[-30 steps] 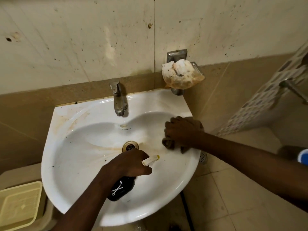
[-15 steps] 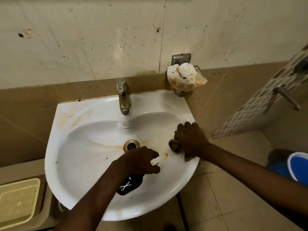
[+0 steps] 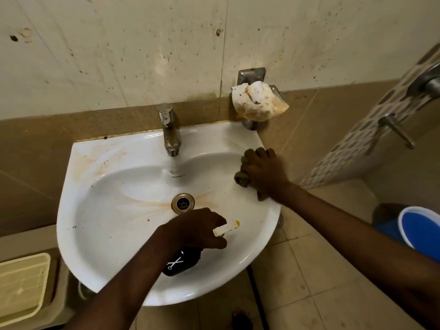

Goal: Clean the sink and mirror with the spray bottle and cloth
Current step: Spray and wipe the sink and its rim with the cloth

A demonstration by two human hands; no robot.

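Observation:
A white wall-mounted sink (image 3: 100, 234) with brown stains around its drain (image 3: 182, 203) fills the middle of the view. My left hand (image 3: 195, 231) hangs over the front of the basin, gripping a black spray bottle (image 3: 182, 262) with a pale nozzle (image 3: 226, 227) pointing right. My right hand (image 3: 264, 173) presses a dark bunched cloth (image 3: 241, 179) onto the sink's right rim. No mirror is in view.
A chrome tap (image 3: 169, 131) stands at the back of the sink. A stained soap holder (image 3: 258, 101) hangs on the wall at the right. A blue bucket (image 3: 420, 227) sits on the floor at right, a cream tray (image 3: 22, 282) at lower left.
My right hand has slid the cloth back along the right rim toward the wall. My left hand with the bottle has kept its place over the basin; the camera drifted.

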